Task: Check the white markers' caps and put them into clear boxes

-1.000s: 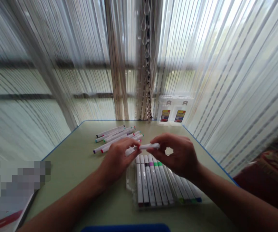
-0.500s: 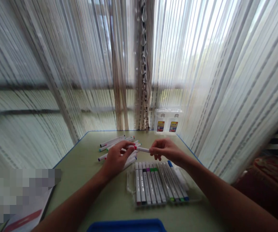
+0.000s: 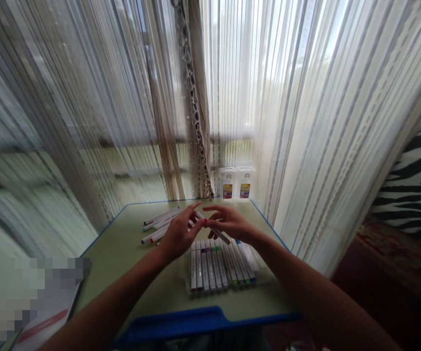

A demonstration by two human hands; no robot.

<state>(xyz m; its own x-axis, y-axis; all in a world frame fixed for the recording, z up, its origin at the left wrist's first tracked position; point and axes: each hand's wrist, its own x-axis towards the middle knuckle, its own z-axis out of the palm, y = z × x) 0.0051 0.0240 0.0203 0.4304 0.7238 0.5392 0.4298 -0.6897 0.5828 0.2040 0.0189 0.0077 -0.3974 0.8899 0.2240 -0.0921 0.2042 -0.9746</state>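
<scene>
Beyond the held marker (image 3: pixel 221 236) stands clear packaging (image 3: pixel 235 184); curtains (image 3: pixel 239 92) behind

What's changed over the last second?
The right hand has left the right end of the held marker and come in to its red band, beside the left hand; which hand grips it is unclear. The held marker has swung from near level to slanting, right end down. The loose markers and the row of markers look unchanged.

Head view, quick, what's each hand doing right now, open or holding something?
Left hand: at the red-banded white marker; whether it grips can't be told.
Right hand: at the same marker; grip unclear.
</scene>
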